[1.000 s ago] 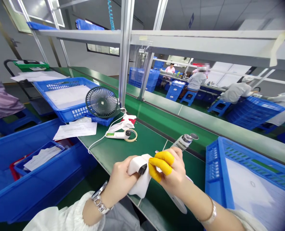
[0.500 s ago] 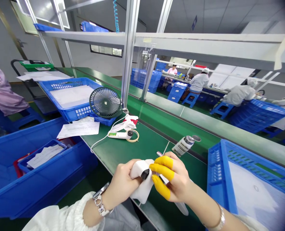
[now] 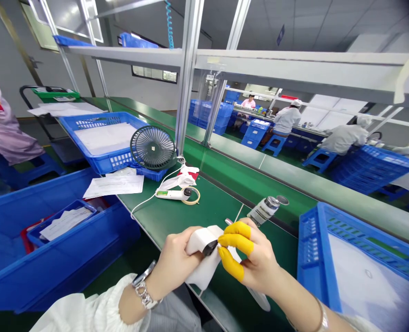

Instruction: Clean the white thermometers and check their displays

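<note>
My left hand (image 3: 174, 262) is wrapped round a white handheld device (image 3: 201, 258) with a dark round tip, held over the near edge of the green bench (image 3: 176, 216). My right hand (image 3: 253, 258) wears yellow finger cots on thumb and forefinger. Those two fingers pinch at the dark tip, and a thin pen-like tool (image 3: 229, 222) pokes out behind them. A long white piece (image 3: 259, 299) lies beneath my right wrist.
A small bottle (image 3: 264, 210) lies on its side just beyond my hands. Farther left are a white thermometer-like unit (image 3: 171, 194), a tape ring, a desk fan (image 3: 152, 149) and papers. Blue crates (image 3: 359, 267) flank me. Other workers sit beyond the conveyor (image 3: 294, 173).
My right fingers have shifted along the device's dark tip, and the device has turned slightly in my left hand. The view has drifted a little.
</note>
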### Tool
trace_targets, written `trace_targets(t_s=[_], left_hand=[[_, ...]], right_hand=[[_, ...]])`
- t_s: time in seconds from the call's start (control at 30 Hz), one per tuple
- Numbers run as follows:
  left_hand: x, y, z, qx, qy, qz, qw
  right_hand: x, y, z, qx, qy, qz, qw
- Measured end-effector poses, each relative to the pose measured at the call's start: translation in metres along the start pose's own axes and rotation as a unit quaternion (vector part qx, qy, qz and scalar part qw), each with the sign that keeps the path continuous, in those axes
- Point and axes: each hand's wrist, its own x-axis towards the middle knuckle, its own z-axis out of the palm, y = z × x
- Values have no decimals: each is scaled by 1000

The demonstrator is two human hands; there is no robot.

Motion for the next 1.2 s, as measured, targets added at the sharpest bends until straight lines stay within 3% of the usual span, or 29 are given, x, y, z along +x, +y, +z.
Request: trace_targets(t_s=[0.1, 0.33, 1.2], left_hand=[[0, -1, -1, 19, 15, 23, 999], [3, -3, -2, 45, 32, 31, 998], [4, -9, 1, 95, 59, 94, 989]], right_hand=[[0, -2, -1, 6, -6, 21, 1000], [-3, 1, 0, 86, -35, 146, 985], [0, -4, -6, 198, -85, 281, 935]])
